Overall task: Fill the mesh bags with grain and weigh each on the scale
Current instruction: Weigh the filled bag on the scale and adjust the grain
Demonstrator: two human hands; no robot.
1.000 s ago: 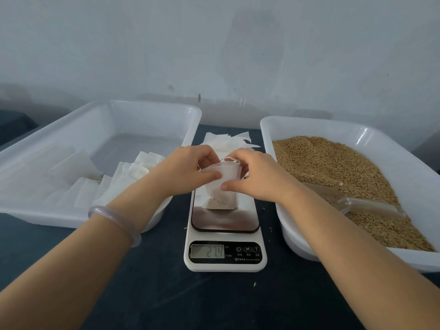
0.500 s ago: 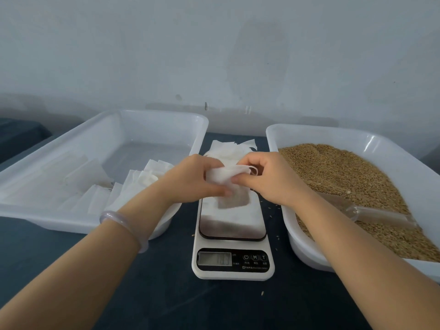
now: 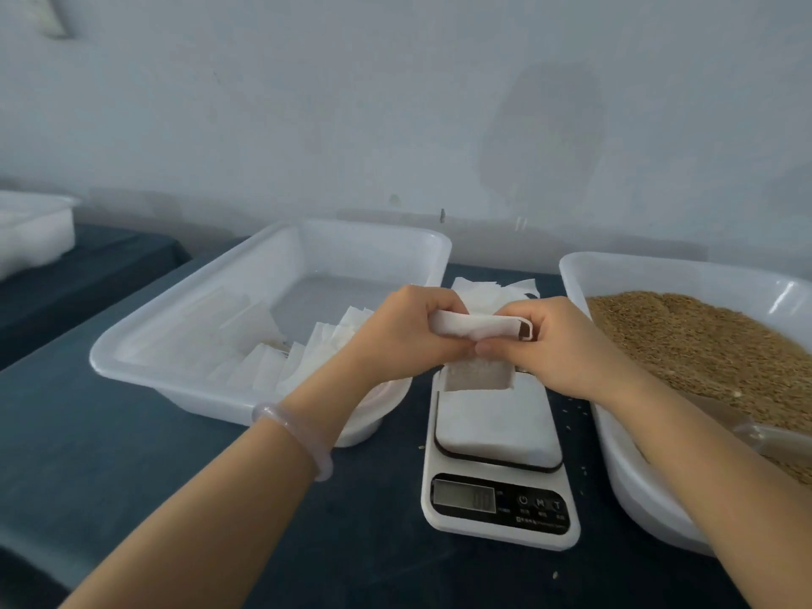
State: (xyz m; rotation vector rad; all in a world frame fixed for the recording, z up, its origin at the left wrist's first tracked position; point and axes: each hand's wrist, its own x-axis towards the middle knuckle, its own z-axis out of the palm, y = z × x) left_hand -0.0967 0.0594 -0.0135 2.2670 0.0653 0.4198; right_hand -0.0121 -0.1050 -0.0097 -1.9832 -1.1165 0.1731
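Note:
A small white mesh bag (image 3: 476, 371) with grain in its lower part hangs above the far end of the white kitchen scale (image 3: 496, 437). My left hand (image 3: 408, 331) and my right hand (image 3: 558, 345) both pinch its folded-over top edge, one at each end. The bag's bottom is at or just above the scale's platform; I cannot tell if it touches. The scale's display (image 3: 464, 496) is blurred and unreadable. Brown grain (image 3: 703, 345) fills the white tub (image 3: 584, 274) on the right.
A white tub (image 3: 272, 257) on the left holds several flat white bags (image 3: 281, 362). More empty bags (image 3: 487, 292) lie behind the scale. A clear scoop (image 3: 773, 437) rests in the grain. Another white tub (image 3: 30, 230) stands far left. Loose grains dot the dark table.
Both hands lifted the bag off the scale's platform and folded its top over. The display, which showed a number a second ago, now looks blank or blurred. The camera tilted upward.

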